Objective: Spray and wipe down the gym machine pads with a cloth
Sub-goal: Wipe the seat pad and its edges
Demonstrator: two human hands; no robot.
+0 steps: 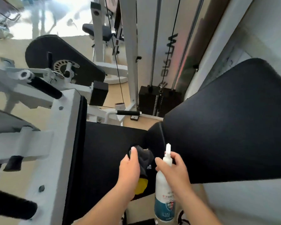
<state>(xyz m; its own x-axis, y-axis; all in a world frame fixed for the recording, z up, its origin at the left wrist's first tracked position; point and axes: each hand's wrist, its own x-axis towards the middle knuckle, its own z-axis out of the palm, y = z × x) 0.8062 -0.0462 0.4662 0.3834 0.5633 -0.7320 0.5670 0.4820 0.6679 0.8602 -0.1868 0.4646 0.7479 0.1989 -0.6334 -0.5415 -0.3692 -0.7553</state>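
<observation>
My left hand (130,166) was closed around a dark cloth (144,157), bunched up and pressed against the black seat pad (107,143) of the gym machine, near where the seat met the backrest pad (230,127). The backrest stretched away toward two o'clock from my hands, wide and dark. My right hand (173,169) gripped the neck of a white spray bottle (163,189), just at three o'clock of the cloth, nozzle pointing up toward twelve and the blue label hanging toward six. Something yellow (141,185) showed under my left wrist; it may have been part of the cloth, but I couldn't tell. At twelve o'clock stood the black weight stack (152,101), and the white frame (62,130) ran along at nine o'clock of the seat.
</observation>
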